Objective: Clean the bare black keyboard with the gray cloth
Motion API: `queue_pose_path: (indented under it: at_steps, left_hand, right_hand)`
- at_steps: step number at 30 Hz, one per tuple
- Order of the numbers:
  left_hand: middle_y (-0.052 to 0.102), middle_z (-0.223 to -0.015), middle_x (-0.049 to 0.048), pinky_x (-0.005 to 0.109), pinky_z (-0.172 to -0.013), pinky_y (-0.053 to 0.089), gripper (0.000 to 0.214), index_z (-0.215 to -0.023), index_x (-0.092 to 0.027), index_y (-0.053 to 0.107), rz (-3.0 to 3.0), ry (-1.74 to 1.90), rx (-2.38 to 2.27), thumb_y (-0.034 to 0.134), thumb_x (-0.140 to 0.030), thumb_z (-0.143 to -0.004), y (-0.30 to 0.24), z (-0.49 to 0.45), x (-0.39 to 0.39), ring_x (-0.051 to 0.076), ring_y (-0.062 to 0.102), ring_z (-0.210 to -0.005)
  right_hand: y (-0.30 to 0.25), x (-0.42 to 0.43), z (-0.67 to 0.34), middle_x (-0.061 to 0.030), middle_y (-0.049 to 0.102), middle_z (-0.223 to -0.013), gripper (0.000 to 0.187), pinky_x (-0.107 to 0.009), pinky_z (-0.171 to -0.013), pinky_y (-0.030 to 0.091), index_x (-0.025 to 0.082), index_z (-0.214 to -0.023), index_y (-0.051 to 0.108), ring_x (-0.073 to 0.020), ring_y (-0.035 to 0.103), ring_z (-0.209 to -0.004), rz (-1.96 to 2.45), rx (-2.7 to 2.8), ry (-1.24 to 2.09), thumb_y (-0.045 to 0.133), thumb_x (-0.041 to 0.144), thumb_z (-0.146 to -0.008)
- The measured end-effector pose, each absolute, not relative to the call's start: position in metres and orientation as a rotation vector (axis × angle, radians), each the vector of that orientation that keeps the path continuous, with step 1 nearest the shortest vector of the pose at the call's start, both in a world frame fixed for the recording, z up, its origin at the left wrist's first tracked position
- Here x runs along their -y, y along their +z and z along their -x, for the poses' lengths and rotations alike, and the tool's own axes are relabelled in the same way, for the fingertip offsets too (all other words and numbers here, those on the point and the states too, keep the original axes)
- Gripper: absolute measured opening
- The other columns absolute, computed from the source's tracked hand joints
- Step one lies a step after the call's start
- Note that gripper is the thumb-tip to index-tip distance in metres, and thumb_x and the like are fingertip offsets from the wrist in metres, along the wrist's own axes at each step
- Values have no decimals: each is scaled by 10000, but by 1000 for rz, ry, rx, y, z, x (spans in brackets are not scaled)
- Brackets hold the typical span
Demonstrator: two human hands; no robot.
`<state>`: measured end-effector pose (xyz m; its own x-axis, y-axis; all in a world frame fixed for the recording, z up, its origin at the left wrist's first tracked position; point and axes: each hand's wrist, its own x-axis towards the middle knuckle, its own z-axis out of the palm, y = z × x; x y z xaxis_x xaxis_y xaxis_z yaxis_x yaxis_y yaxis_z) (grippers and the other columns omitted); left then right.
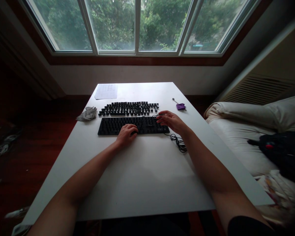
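A black keyboard base (pixel 118 126) lies on the white table (pixel 142 177). Just behind it, several black keycaps (pixel 129 108) stand laid out in rows. My left hand (pixel 126 134) rests on the keyboard's front edge with its fingers curled, and what they hold, if anything, is hidden. My right hand (pixel 170 121) lies over the keyboard's right end with its fingers bent down onto it, next to a thin dark tool or cable end (pixel 159 115). The keyboard's black cable (pixel 179 143) lies bundled to the right of the base.
A grey cloth (pixel 87 114) lies at the table's left edge, a sheet of paper (pixel 106 91) at the far left corner, and a small purple tool (pixel 180 105) at the far right. A white sofa with a dark bag (pixel 282 150) stands to the right. Windows fill the wall behind.
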<state>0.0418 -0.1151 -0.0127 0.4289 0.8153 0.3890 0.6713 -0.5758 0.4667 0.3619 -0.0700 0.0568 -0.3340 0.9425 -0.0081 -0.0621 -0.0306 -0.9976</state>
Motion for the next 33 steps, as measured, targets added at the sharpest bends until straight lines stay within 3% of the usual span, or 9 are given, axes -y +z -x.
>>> queue_pose_path:
  at_steps: [5,11,18,25,30,33]
  left_hand:
    - [680,-1266,47,470,-1087,424,197,-1056,-270,727,-2433,850,-1305,637,-221,-887,-10,-43,116,254,565,-1243]
    - [681,-1263,44,466,-1083,424,197,-1056,-273,727,-2437,853,-1303,639,-221,-887,-10,-43,115,254,564,-1235]
    - [678,-1264,44,465,-1085,415,196,-1057,-271,728,-2446,852,-1304,646,-228,-884,-13,-43,114,257,560,-1236]
    - [674,-1263,42,458,-1082,416,190,-1056,-270,725,-2458,859,-1306,647,-230,-888,-14,-43,115,252,561,-1225]
    - [675,-1265,42,457,-1071,420,193,-1063,-268,721,-2470,861,-1295,645,-228,-891,-14,-43,115,255,562,-1223]
    - [677,-1261,40,457,-1073,420,192,-1063,-270,722,-2469,862,-1295,651,-227,-890,-15,-42,114,255,563,-1223]
  right_hand:
    - [60,72,-356,-55,712,-967,464,-264,-640,562,225,-1103,609,-159,686,-792,1019,1374,1456,760,550,-809]
    - [54,68,-356,4,615,-734,371,-231,-506,467,209,-971,610,-99,528,-567,1094,1298,1388,743,522,-823]
    - [54,68,-357,-7,638,-786,378,-233,-518,480,213,-987,620,-109,567,-611,1105,1280,1386,752,521,-812]
    - [49,67,-355,65,570,-602,359,-230,-452,392,227,-1008,549,-98,492,-478,1156,1393,1185,757,421,-789]
    - [54,66,-362,-18,686,-757,377,-258,-525,463,198,-1062,590,-145,631,-633,1137,1565,1190,719,468,-832]
    - [57,66,-369,-44,690,-784,346,-265,-553,464,179,-1043,643,-149,629,-677,1121,1675,1193,658,487,-887]
